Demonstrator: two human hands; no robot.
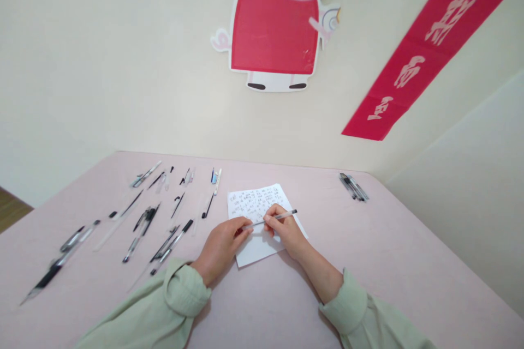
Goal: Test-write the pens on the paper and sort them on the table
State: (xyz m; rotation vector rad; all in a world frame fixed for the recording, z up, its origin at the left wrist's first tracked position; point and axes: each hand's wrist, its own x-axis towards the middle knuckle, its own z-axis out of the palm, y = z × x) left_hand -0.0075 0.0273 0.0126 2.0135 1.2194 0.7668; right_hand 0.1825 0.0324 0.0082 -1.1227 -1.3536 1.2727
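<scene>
A thin pen (257,223) with a clear barrel and a black end at the right lies nearly level between my two hands, above the paper. My left hand (224,241) pinches its left end between thumb and fingers, hiding that tip. Around the barrel nearer the black end, the fingers of my right hand (285,229) are closed. Under both hands is a white sheet of paper (256,254), its upper half covered in handwriting too small to read.
Pens and pen parts lie in groups on the left of the pink table (388,283), among them a black-gripped pen (51,272) and a black-capped pen (172,248). A bundle of pens (354,187) rests at the back right. Behind the table stands a wall (164,65).
</scene>
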